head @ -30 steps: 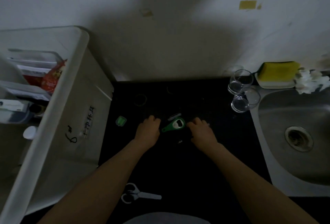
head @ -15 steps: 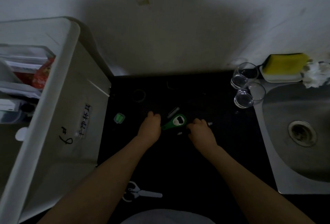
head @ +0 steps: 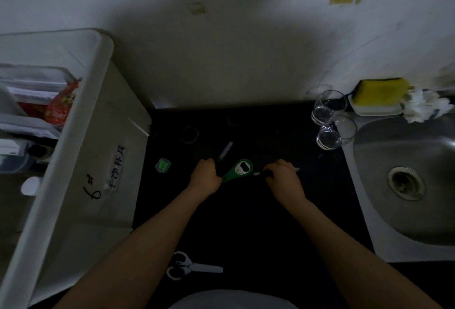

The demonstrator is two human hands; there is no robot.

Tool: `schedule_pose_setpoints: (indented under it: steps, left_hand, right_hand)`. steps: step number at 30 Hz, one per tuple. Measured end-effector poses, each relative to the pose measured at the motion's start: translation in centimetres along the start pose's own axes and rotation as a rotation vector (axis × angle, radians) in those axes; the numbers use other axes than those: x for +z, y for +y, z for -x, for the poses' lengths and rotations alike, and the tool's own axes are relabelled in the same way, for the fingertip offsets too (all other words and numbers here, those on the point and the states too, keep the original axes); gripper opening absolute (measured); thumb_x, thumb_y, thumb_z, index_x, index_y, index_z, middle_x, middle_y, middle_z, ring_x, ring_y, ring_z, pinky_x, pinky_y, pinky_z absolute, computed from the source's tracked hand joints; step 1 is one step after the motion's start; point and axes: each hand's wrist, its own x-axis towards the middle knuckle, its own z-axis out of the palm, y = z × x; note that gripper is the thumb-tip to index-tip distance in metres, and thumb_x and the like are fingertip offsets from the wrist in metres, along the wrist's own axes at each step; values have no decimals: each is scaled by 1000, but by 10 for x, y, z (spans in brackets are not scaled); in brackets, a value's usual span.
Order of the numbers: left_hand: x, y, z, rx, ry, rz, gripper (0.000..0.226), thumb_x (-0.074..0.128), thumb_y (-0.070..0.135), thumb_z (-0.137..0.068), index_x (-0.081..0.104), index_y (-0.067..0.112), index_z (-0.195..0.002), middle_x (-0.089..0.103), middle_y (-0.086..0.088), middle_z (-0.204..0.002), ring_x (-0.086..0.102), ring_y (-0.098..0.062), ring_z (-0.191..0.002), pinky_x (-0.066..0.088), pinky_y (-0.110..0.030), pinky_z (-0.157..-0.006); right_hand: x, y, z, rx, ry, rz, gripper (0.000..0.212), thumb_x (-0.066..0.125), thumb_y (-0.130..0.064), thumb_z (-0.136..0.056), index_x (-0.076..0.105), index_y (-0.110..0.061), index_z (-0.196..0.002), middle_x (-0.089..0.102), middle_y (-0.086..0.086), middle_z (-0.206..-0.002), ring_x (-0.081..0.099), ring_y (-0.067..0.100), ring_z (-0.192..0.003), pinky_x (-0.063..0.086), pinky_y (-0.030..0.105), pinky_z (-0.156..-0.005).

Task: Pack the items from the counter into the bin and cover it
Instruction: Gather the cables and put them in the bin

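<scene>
Single head-worn view; looks steeply down onto black counter (head: pixel 246 222) from above, facing wall (head: pixel 221 50); wide-angle, close; bin (head: pixel 81 161) at frame left, sink (head: pixel 406 185) at right.

Bin (head: pixel 81 161) left of counter (head: pixel 246 222), sink (head: pixel 406 185) right, scissors (head: pixel 192 268) at near edge.

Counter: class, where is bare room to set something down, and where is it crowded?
Bare: the dark counter between the forearms, and along the wall between bin and glasses. Crowded: around the green opener gripped by the left hand, and near the scissors.
</scene>
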Motion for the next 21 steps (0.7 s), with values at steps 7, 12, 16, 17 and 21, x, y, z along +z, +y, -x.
schedule_pose_setpoints:
  steps: [7,12,16,17,21]
  left_hand:
    - [-9,15,8,51,-190,383,20,43,20,-99,55,5,-105,58,0,-81,51,-9,-67,40,-22,-59]
    - [-16,22,18,8,-341,569,25,40,32,-99,51,11,-93,50,0,-69,46,-9,-60,39,-16,-54]
    - [-24,21,23,-134,-478,830,29,40,31,-100,54,14,-81,48,1,-68,49,-10,-63,42,-20,-60]
    - [-28,21,25,-172,-492,865,29,39,29,-100,54,13,-81,49,0,-69,52,-10,-64,45,-21,-61]
    - [-36,20,21,-293,-422,1053,29,35,25,-102,49,9,-82,66,-6,-69,68,-13,-56,50,-21,-52]
  right_hand:
    - [-7,-18,-16,-77,-9,-72,28,52,-11,-93,63,-12,-118,56,12,-113,50,28,-107,36,26,-85]
    - [-9,-28,-20,-130,75,-50,30,53,-7,-90,65,-12,-116,58,11,-114,52,27,-107,32,21,-83]
    - [-11,-32,-16,-119,126,-128,46,55,-1,-87,50,-8,-132,52,13,-125,54,25,-111,34,16,-87]
    - [-12,-33,-15,-94,128,-161,47,55,0,-86,49,-7,-132,51,13,-126,54,23,-111,35,15,-88]
    - [-15,-34,-13,-103,174,-159,25,57,4,-83,63,2,-108,55,14,-122,55,20,-107,28,5,-83]
